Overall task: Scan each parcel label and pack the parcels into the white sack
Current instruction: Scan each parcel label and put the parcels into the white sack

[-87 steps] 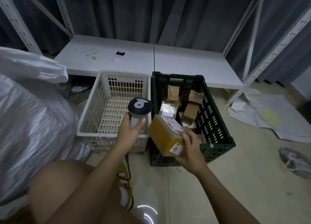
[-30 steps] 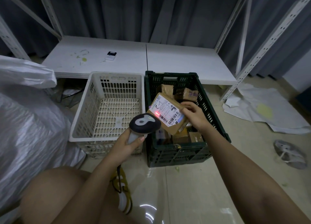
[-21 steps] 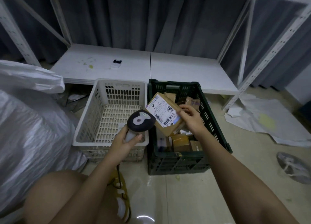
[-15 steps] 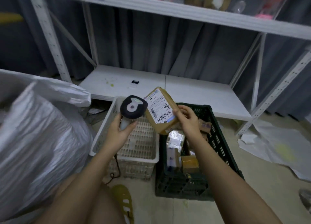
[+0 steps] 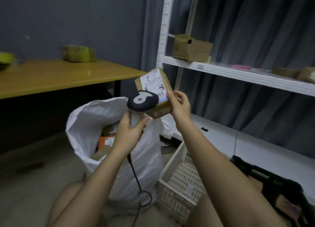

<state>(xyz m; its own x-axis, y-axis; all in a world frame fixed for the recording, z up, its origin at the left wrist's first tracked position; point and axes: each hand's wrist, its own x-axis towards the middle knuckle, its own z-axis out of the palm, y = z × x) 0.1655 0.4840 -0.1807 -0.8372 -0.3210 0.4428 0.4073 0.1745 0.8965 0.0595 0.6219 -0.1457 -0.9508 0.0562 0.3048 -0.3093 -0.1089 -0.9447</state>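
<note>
Gripping the pale handle of a handheld barcode scanner point(image 5: 142, 101), the left hand point(image 5: 130, 133) has its fingers and thumb wrapped round the grip, the dark rounded scanner head uppermost and its black cable point(image 5: 136, 177) trailing down in a loop over the sack front. The right hand point(image 5: 179, 105) holds a brown cardboard parcel point(image 5: 154, 88) raised at chest height, fingers curled along its right edge and thumb on the label side. The parcel's white shipping label point(image 5: 153, 83) faces the camera, bearing barcodes and a handwritten mark; the print is too small to read. The scanner head overlaps the parcel's lower left corner in view; whether the two touch cannot be determined.

The white sack point(image 5: 95, 117) stands open on the floor directly below both hands, its mouth folded back. Inside it lie several parcels, including an orange one point(image 5: 106, 140) and a brown one point(image 5: 100, 153).

A white perforated plastic basket point(image 5: 180, 179) sits just beside the sack on its right. Further right, a dark crate point(image 5: 272, 184) is partly visible, blurred. A white metal shelving unit point(image 5: 238, 75) carries a cardboard box point(image 5: 190, 47). A wooden table point(image 5: 59, 75) at left holds a taped package point(image 5: 77, 53).
</note>
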